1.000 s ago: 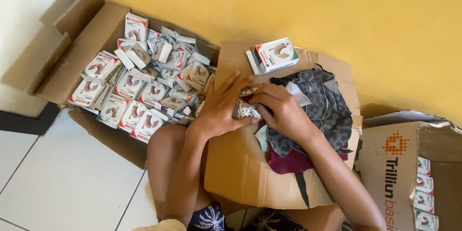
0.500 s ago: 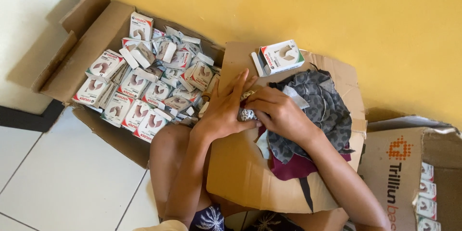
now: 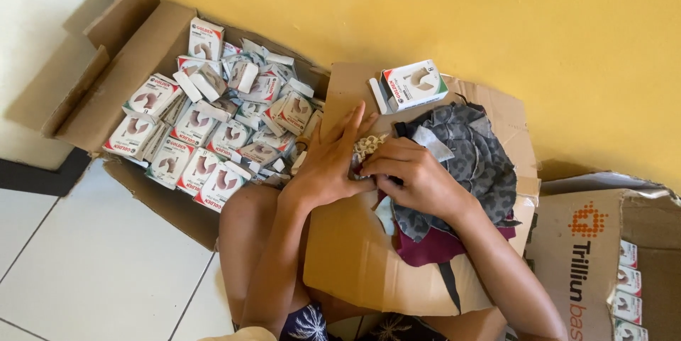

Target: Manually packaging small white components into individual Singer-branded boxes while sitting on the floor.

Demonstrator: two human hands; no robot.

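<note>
Yellow wall behind; on cardboard sheet (image 3: 355, 256), left hand (image 3: 330, 163) flat and released, right hand (image 3: 411, 178) pinching beige braided piece (image 3: 367, 146); grip should stay firm.

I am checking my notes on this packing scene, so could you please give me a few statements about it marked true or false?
1. Both hands, left hand and right hand, meet on a small pale bundle. True.
2. The big carton of small white boxes lies at the person's right. False: at their left.
3. One small box lies apart beside the grey cloth. True.
4. The wall is blue. False: yellow.
</note>
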